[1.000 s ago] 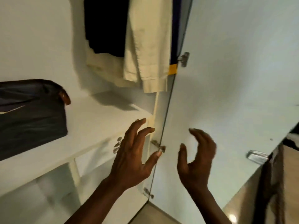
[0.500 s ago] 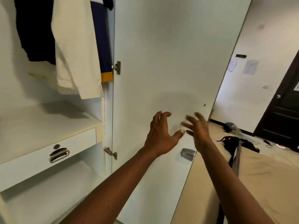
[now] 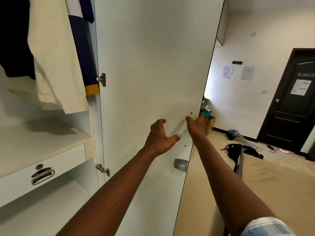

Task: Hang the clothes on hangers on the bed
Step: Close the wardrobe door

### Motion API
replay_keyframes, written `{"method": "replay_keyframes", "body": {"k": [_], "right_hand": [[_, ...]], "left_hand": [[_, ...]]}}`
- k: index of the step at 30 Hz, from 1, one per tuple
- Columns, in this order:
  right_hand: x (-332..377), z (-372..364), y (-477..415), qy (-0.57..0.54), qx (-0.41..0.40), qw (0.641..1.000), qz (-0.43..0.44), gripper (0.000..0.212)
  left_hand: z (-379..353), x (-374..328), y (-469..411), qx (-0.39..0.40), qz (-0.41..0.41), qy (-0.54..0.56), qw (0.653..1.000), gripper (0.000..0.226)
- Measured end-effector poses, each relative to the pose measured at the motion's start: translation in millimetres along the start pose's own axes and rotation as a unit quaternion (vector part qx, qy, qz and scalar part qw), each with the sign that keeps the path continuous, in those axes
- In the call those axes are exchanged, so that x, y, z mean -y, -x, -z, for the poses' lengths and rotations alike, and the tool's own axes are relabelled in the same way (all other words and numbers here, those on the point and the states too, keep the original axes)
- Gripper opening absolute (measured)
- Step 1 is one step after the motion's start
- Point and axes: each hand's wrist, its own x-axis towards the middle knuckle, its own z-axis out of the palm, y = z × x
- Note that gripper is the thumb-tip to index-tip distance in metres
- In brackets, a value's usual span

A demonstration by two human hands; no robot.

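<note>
Open wardrobe, head view. At 10 o'clock the clothes hung side by side: a dark navy garment (image 3: 15, 40), a cream woven garment (image 3: 54, 62) and a navy-and-white garment (image 3: 83, 53) with a yellow cuff, all above a white shelf (image 3: 42, 133). At 8 o'clock sat a white drawer (image 3: 68, 160) with a metal pull. The white wardrobe door (image 3: 153, 57) stood open at centre. Before its inner face the left hand (image 3: 160, 138) hovered, fingers loosely curled, thumb spread wide, holding nothing. Just toward 3 o'clock, the right hand (image 3: 197, 125) held the door's free edge, thumb on the inner face, fingers hidden behind it. Further toward 3 o'clock, a black item (image 3: 238, 149) lay on a tan surface before a black room door (image 3: 289, 103).
</note>
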Motion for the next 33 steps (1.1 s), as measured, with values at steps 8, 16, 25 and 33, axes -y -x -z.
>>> {"method": "replay_keyframes", "body": {"k": [8, 16, 25, 33], "right_hand": [[-4, 28, 103, -0.17, 0.025, 0.976, 0.134, 0.022], [25, -47, 229, -0.167, 0.191, 0.864, 0.434, 0.058], [95, -247, 344, -0.215, 0.289, 0.743, 0.564, 0.085], [122, -392, 395, -0.186, 0.255, 0.775, 0.547, 0.064]], "left_hand": [[-28, 18, 49, -0.029, -0.08, -0.092, 0.992, 0.115], [85, 92, 160, -0.19, -0.183, 0.034, 0.964, 0.114], [257, 172, 232, -0.327, -0.108, -0.013, 0.939, 0.032], [336, 278, 192, -0.424, -0.016, 0.012, 0.905, 0.041]]}}
